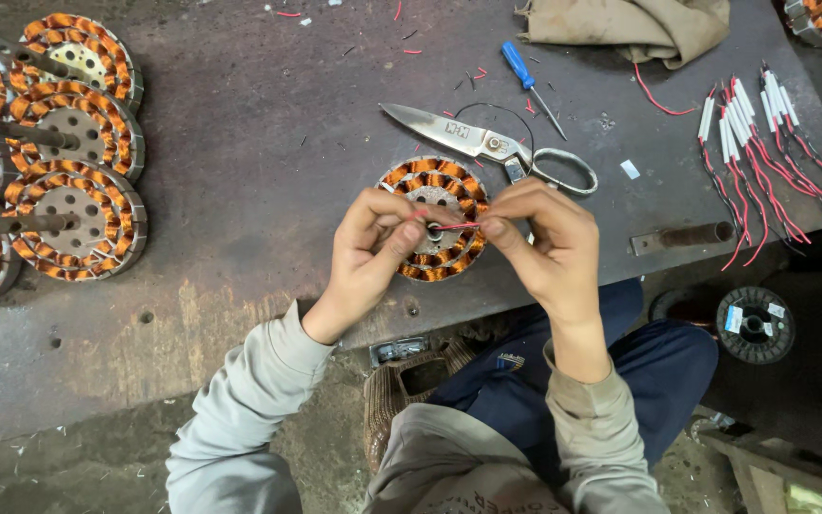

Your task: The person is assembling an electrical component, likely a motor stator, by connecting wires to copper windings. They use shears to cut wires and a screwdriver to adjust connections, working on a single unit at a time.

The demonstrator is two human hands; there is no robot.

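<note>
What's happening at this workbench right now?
A person sits at a dark metal workbench with a round copper-wound stator in front of them. The left hand and right hand pinch a thin red wire over its centre. Large scissors and a blue screwdriver lie just behind. More wound stators sit at the left, and a bundle of red leads with white sleeves at the right.
</note>
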